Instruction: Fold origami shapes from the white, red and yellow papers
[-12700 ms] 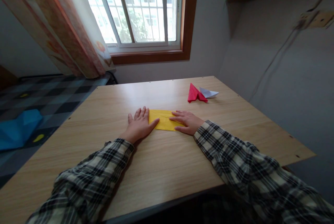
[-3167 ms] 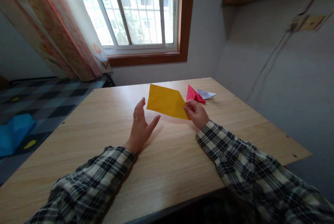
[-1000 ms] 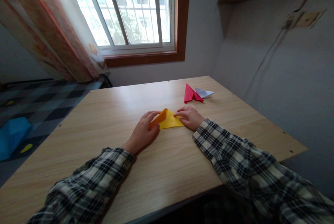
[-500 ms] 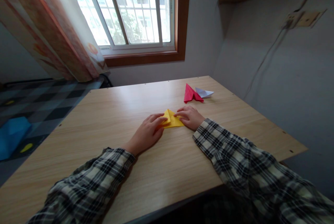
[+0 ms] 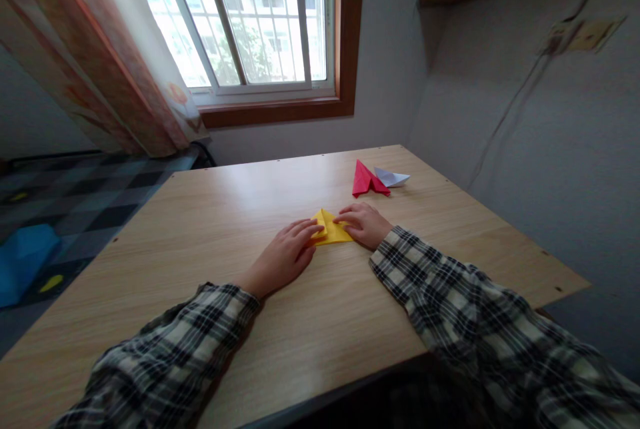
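Observation:
A folded piece of yellow paper [image 5: 331, 232] lies flat on the wooden table [image 5: 320, 322], with a peak at its far side and a folded flap on its left part. My left hand [image 5: 285, 252] rests over the left end, its fingers stretched out and lying on the flap. On the right end lie the fingers of my right hand [image 5: 367, 224], extended and slightly bent. Both hands cover parts of the paper's edges.
Farther back on the table are a red folded paper [image 5: 367, 179] and a white paper boat [image 5: 393, 178], touching or overlapping. To the left, a blue object [image 5: 27, 259] lies on checked cloth [image 5: 115, 176]. A cable [image 5: 505, 116] hangs down the right wall.
My left hand's fingers have shifted very slightly to the right over the yellow paper's flap. My right hand and the paper stay in place.

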{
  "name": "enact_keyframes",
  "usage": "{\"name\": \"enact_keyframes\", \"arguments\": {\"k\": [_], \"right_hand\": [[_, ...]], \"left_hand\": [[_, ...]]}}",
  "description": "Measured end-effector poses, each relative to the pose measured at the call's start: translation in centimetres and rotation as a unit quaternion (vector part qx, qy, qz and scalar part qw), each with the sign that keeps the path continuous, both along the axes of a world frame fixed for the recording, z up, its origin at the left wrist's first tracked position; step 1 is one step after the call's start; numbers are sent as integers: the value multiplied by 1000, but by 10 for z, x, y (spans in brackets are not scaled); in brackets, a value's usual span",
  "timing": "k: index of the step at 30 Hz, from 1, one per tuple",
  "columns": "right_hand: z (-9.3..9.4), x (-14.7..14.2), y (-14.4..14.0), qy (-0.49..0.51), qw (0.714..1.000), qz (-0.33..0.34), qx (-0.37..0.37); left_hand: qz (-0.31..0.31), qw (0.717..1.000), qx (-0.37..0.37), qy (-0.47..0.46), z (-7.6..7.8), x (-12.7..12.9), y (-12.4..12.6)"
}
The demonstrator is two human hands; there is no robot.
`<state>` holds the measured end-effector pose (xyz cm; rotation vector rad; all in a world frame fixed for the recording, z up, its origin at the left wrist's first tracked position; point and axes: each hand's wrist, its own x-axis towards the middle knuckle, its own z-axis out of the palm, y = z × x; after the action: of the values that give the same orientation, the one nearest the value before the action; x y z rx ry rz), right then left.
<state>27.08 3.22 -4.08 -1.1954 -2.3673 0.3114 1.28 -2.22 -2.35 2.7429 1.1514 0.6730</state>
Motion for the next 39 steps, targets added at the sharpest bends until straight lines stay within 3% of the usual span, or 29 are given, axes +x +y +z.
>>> {"name": "enact_keyframes", "arguments": {"k": [13,39], "right_hand": [[1,0,0,-2,1000,0,1],[-2,0,2,-3,1000,5,14]], "left_hand": [[1,994,15,109,-1,0,2],[-5,991,-12,137,-3,-1,3]]}}
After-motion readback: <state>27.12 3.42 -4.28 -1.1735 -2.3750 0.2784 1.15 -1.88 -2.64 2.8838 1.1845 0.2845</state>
